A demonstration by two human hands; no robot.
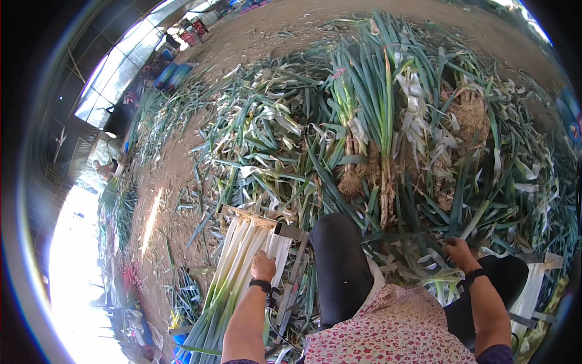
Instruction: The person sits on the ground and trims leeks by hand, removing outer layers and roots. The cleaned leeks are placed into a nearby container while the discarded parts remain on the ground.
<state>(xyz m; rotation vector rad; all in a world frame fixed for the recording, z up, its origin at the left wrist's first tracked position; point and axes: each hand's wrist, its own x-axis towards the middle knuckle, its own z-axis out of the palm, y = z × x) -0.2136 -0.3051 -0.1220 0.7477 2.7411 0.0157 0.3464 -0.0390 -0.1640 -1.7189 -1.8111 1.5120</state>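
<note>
My left hand [263,266] rests palm down on a stack of cleaned white leek stalks [237,267] lying in a metal frame rack [293,233] at my lower left. My right hand [461,252] is closed around a leek stalk [479,218] in the pile at my right knee. Both wrists wear black bands. A large heap of uncleaned green leeks with roots [376,151] lies on the ground in front of me. My knees in black trousers [339,261] point toward the heap.
Loose green leaves and trimmings [267,133] cover the dirt floor. More white stalks in another rack [533,291] show at the far right. A person [106,168] sits far left near bright openings. Blue and red objects [173,73] stand far back.
</note>
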